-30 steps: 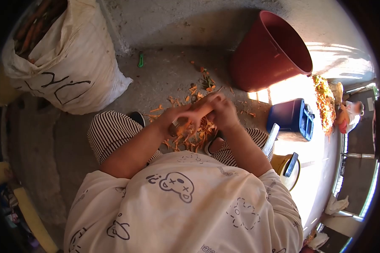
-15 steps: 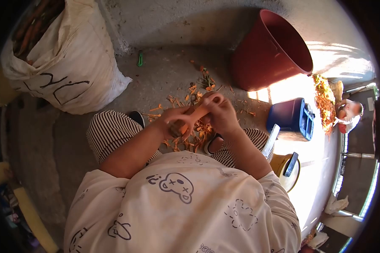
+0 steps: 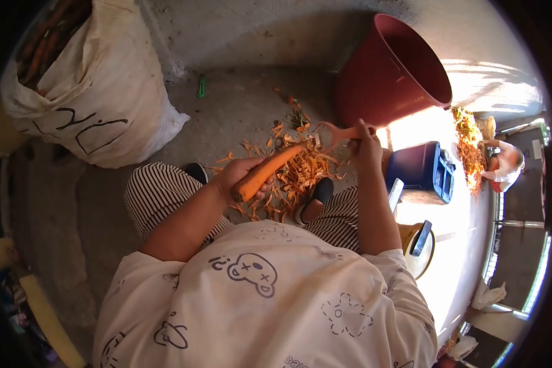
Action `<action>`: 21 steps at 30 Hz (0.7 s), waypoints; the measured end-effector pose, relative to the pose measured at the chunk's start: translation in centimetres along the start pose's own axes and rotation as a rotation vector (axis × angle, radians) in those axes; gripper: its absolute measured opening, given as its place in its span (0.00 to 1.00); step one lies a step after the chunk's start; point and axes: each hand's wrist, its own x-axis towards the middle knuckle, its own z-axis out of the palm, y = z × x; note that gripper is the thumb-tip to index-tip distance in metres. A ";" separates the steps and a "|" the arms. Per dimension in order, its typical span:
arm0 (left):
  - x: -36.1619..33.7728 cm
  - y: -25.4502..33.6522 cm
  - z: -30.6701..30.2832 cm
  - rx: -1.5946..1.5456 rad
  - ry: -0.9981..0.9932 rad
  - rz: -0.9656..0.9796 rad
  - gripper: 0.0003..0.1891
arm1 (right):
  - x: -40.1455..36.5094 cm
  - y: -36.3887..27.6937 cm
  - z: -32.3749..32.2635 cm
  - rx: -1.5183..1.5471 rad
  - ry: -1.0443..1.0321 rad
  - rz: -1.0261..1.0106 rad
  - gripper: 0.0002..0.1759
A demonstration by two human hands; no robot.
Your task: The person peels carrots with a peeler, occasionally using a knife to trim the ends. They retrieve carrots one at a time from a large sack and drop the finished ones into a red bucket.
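My left hand point(image 3: 238, 174) is wrapped round the lower part of a partly peeled orange carrot point(image 3: 270, 170), which slants up to the right. Darker skin shows along its lower left side. My right hand point(image 3: 367, 146) grips the handle of an orange Y-shaped peeler point(image 3: 335, 134), whose forked head points left, a little apart from the carrot's tip. Beneath both hands, a heap of orange peelings point(image 3: 306, 175) lies on the floor between my feet.
A white sack point(image 3: 113, 98) of unpeeled carrots stands at the upper left, near a green object point(image 3: 201, 88). A dark red bucket point(image 3: 374, 80), a blue container point(image 3: 414, 165) and a yellowish bucket point(image 3: 411, 239) are on the right. Another person point(image 3: 506, 165) sits at far right beside more peelings point(image 3: 468, 147).
My right hand has moved right and away from the carrot with the peeler. The carrot's peeled length is now uncovered in my left hand. The other person's arms have shifted.
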 end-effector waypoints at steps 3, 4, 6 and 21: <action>0.4 -0.2 0.5 0.081 -0.043 0.016 0.17 | -4.3 0.5 3.9 0.129 -0.212 0.121 0.11; 0.6 -0.2 0.7 0.148 -0.116 0.020 0.17 | -6.7 0.1 5.7 0.121 -0.326 0.141 0.10; 0.6 -0.3 0.8 0.234 -0.128 0.044 0.17 | -9.0 0.0 7.0 0.068 -0.480 0.171 0.09; -1.3 0.6 -0.9 0.157 -0.212 -0.012 0.21 | 1.0 -1.6 -0.9 0.155 0.039 -0.054 0.11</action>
